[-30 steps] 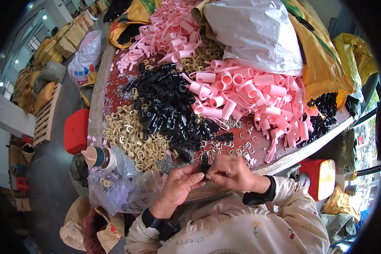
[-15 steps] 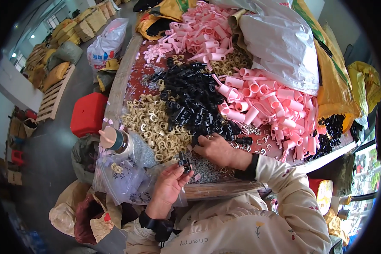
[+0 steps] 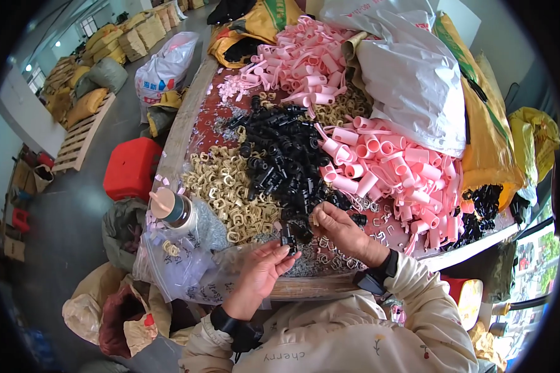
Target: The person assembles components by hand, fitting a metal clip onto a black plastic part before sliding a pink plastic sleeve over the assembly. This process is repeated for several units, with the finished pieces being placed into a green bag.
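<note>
My left hand [image 3: 264,268] pinches a small black plastic fitting [image 3: 288,239] upright between thumb and fingertips, over the table's near edge. Just to its right, my right hand [image 3: 344,235] is closed with thumb and forefinger on what looks like a small beige clip [image 3: 315,218], partly hidden by the fingers. Beyond both hands lies a heap of black plastic fittings [image 3: 277,146]. A pile of beige clips [image 3: 221,186] spreads to the left of it, and pink plastic tubes with straps [image 3: 410,168] are heaped to the right. Small metal rings [image 3: 382,225] lie scattered beside my right hand.
On the left edge of the table stand a lidded bottle [image 3: 170,208] and clear plastic bags [image 3: 180,264]. A white sack [image 3: 410,87] and a yellow sack [image 3: 485,137] lie at the far right. A red container [image 3: 130,168] and open sacks [image 3: 121,317] stand left of the table.
My right hand has come up out of the black heap and moved right, its fingertips now pinching a small piece. My left hand has shifted right with the black fitting.
</note>
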`<state>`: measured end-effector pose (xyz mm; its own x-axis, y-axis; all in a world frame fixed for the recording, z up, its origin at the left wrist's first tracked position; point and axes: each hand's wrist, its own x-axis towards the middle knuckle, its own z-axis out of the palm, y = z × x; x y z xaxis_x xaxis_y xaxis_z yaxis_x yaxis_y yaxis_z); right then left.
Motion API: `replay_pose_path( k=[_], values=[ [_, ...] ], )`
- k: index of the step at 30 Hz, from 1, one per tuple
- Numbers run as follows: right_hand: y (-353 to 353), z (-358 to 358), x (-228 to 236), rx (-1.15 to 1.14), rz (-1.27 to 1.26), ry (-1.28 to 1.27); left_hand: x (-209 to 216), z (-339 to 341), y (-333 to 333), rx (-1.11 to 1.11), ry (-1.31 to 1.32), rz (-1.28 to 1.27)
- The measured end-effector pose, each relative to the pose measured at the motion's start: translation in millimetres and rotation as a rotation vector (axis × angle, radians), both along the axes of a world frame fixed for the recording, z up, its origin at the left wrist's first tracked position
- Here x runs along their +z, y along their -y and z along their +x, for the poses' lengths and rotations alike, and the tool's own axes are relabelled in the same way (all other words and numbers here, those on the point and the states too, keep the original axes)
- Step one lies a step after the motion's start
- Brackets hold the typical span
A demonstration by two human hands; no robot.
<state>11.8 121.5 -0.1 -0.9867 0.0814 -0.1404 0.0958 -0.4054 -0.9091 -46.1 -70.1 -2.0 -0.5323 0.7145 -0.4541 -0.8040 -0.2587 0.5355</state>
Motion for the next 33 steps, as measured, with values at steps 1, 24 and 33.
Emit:
replay_pose_path(
  k=[1, 24, 33],
  values=[
    [1.1, 6.1, 6.8, -0.012, -0.004, -0.003, 1.5, 2.8, -4.0, -0.020, -0.005, 0.011],
    [13.4, 23.2, 19.7, -0.197, 0.479, -0.220, 10.5, 13.8, -30.8, -0.125, -0.043, 0.049],
    [52.8, 6.1, 5.1, -0.226, 0.389, 0.054, 15.4, 2.8, -4.3, -0.033, -0.069, 0.011]
  ],
)
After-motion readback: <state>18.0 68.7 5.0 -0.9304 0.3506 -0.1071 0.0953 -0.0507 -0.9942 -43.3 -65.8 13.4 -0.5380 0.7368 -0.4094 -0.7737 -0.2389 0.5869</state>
